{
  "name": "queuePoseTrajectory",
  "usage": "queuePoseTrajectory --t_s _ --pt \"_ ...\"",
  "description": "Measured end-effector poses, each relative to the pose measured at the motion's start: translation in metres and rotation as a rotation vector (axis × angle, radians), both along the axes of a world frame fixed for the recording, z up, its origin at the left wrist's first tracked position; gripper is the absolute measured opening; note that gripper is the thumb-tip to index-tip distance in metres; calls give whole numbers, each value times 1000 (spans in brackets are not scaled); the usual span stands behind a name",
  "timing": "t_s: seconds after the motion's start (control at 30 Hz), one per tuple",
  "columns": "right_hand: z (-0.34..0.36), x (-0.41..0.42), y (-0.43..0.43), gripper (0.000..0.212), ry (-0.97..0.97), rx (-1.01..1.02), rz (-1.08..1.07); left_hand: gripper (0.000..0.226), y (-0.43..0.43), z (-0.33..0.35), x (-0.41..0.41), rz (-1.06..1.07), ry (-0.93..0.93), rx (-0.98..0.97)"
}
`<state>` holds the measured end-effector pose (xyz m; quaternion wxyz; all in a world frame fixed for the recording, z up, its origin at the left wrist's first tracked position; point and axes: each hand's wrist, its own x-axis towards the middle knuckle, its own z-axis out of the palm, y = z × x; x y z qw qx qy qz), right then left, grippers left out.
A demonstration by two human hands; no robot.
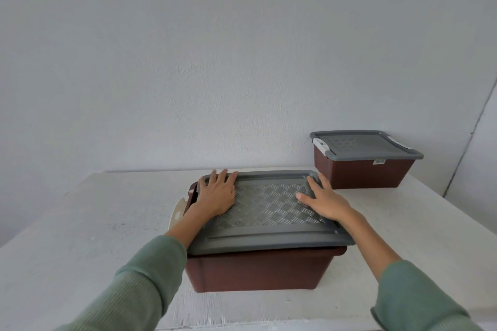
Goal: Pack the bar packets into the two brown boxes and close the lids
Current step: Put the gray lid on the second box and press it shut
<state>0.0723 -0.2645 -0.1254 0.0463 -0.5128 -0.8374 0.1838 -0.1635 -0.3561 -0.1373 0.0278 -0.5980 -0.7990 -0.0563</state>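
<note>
In the lower centre of the frame, the near brown plastic box (258, 271) sits on the white table (94, 223) with its grey ribbed plastic lid (269, 212) laid on top. The left hand (217, 193) and right hand (322, 201) lie flat on the lid, fingers straight and spread, gripping nothing. No bar packets show. This looks like the closing step. The cream latch (178, 213) at the box's left end splays outward and likely needs snapping up next. At right, the second brown box (368, 174) appears already clipped.
</note>
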Motion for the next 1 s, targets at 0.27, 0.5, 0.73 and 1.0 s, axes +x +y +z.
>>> queuePoseTrajectory --t_s 0.27,0.5,0.73,1.0 --pt "-7 4 -14 65 195 -23 -7 46 -5 -7 -10 -50 -50 122" --pt "0 32 -4 50 566 -450 -327 52 -12 -4 -9 15 -49 67" --pt "-4 24 -15 38 702 -374 -262 51 -16 3 -13 52 -144 115" --pt "-9 9 -21 52 612 -292 -193 61 -40 2 -32 194 -302 27"
